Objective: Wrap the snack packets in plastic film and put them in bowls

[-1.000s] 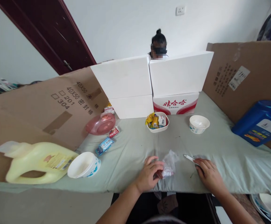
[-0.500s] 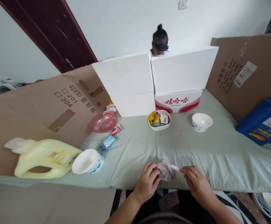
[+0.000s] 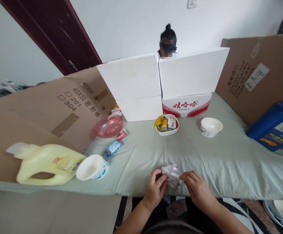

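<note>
At the near edge of the table, the left hand (image 3: 154, 191) and right hand (image 3: 197, 189) pinch a crinkly clear wrapper (image 3: 170, 171) between closed fingertips; it looks light, soft, slippery, best gripped at its edges.

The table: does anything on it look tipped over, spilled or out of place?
The yellow jug lies on its side at the left, and the blue jug lies tilted by the cardboard at the right. Two small packets lie loose on the cloth beside the pink bowl. No spill shows.
</note>
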The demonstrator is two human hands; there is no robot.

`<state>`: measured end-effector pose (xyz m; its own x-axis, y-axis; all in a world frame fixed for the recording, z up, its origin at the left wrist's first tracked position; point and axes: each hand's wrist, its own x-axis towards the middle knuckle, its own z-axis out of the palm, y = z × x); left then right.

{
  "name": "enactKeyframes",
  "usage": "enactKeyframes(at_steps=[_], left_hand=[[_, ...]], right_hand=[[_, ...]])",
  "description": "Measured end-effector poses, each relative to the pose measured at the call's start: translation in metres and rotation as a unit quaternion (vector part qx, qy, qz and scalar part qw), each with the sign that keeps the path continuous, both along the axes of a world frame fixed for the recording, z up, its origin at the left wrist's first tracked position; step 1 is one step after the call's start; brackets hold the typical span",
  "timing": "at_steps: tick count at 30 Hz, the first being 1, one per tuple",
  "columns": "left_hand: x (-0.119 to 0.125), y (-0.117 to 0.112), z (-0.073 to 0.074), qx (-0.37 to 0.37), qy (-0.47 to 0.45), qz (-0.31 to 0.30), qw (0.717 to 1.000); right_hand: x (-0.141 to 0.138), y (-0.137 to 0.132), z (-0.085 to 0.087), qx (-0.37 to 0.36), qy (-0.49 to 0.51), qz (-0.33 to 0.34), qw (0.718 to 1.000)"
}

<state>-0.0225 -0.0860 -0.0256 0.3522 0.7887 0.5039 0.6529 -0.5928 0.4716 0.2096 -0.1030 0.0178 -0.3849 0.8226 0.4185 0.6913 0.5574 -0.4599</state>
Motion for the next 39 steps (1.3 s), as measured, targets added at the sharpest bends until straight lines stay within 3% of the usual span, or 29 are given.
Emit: enactKeyframes(at_steps=[4,7,11,14,17,19,21,24,27,29,32,35,37,39], left_hand=[[0.0,0.001,-0.001,-0.011,-0.034,0.008,0.999],[0.001,0.001,0.0,-0.016,-0.059,0.003,0.998],[0.001,0.002,0.001,-0.013,-0.067,0.0,0.998],[0.003,0.003,0.007,-0.027,-0.014,-0.005,1.0],[0.012,0.003,0.018,-0.023,0.055,-0.034,0.998],[0.02,0.002,0.026,-0.006,0.061,-0.051,0.997],[0.03,0.001,0.031,-0.002,0.034,-0.053,0.998],[0.041,0.0,0.036,-0.022,-0.028,-0.062,0.997],[0.039,0.0,0.036,-0.039,-0.083,-0.094,0.991],[0.027,0.001,0.032,-0.064,-0.118,-0.055,0.989],[-0.008,0.002,0.018,-0.108,-0.171,0.107,0.973],[-0.049,0.003,0.003,-0.114,-0.183,0.233,0.948],[-0.069,0.0,-0.001,-0.09,-0.146,0.282,0.944],[-0.075,-0.003,0.002,-0.034,-0.107,0.294,0.949]], right_hand=[[-0.013,0.008,0.0,-0.01,-0.027,0.04,0.999],[0.002,0.011,-0.004,-0.022,-0.037,0.029,0.999],[0.054,0.01,-0.019,-0.016,-0.061,-0.04,0.997],[0.092,0.008,-0.032,-0.01,-0.088,-0.12,0.989],[0.104,0.007,-0.032,0.021,-0.093,-0.196,0.976],[0.093,0.005,-0.023,0.06,-0.065,-0.21,0.974],[0.068,-0.001,-0.007,0.089,-0.009,-0.178,0.98],[0.019,-0.014,0.017,0.11,0.057,-0.073,0.99],[-0.02,-0.021,0.025,0.087,0.025,0.042,0.995],[-0.029,-0.019,0.016,0.072,-0.012,0.023,0.997],[-0.016,-0.011,-0.011,0.053,-0.056,-0.082,0.994],[0.012,-0.009,-0.034,0.042,-0.076,-0.132,0.987],[0.025,-0.012,-0.04,0.038,-0.077,-0.135,0.987],[0.029,-0.013,-0.038,0.035,-0.069,-0.13,0.988]])
